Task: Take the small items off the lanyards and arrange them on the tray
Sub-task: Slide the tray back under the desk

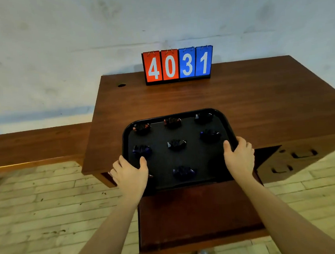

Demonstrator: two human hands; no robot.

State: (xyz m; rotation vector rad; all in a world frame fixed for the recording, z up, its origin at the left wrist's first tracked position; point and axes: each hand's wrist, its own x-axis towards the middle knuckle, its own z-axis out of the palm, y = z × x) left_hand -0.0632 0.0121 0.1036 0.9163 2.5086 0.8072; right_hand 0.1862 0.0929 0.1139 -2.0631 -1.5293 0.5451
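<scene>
Black tray (224, 121) on the wooden desk (239, 94), gripped at both side rims: left hand (131, 174), right hand (239, 157), thumbs on top, fingers curled under. Bundled lanyards (176, 144) spaced apart on it.

Brown wooden desk (240, 102) has a black tray (224, 119) near its front edge, flip scoreboard (178, 64) at the back.

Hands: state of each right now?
Left hand: grips the left edge of the black tray.
Right hand: grips the tray's right edge.
</scene>
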